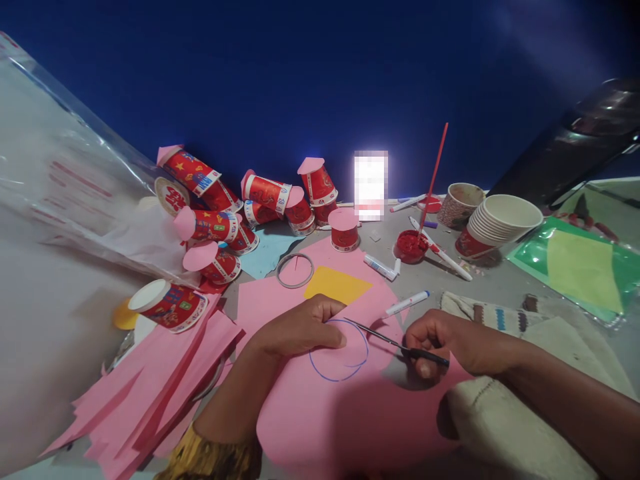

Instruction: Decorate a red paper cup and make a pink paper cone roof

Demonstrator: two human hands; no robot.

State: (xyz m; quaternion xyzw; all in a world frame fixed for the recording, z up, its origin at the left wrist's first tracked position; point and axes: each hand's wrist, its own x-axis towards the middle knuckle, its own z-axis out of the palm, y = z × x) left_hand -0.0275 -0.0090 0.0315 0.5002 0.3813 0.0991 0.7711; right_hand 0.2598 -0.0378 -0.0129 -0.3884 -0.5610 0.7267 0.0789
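My left hand (310, 325) grips the upper edge of a large pink paper sheet (305, 417), its thumb pressed on the front face. A circle (330, 381) drawn in blue lies partly under that thumb. My right hand (433, 340) is closed around the dark handle of a pair of scissors (380, 335). The blades point left, and their tip reaches the top of the blue circle near my left fingers. The paper has a curved cut-out beside my right hand. A white marker with a blue end (406, 304) lies just behind the scissors.
Red paper cups (320, 183) with pink tops stand and lean at the back left. Pink strips (150, 400) pile at left. A pot of red paint (411, 247) holds an upright brush. Stacked cups (500, 223), a cloth (555, 347) and a green packet (580, 267) are at right.
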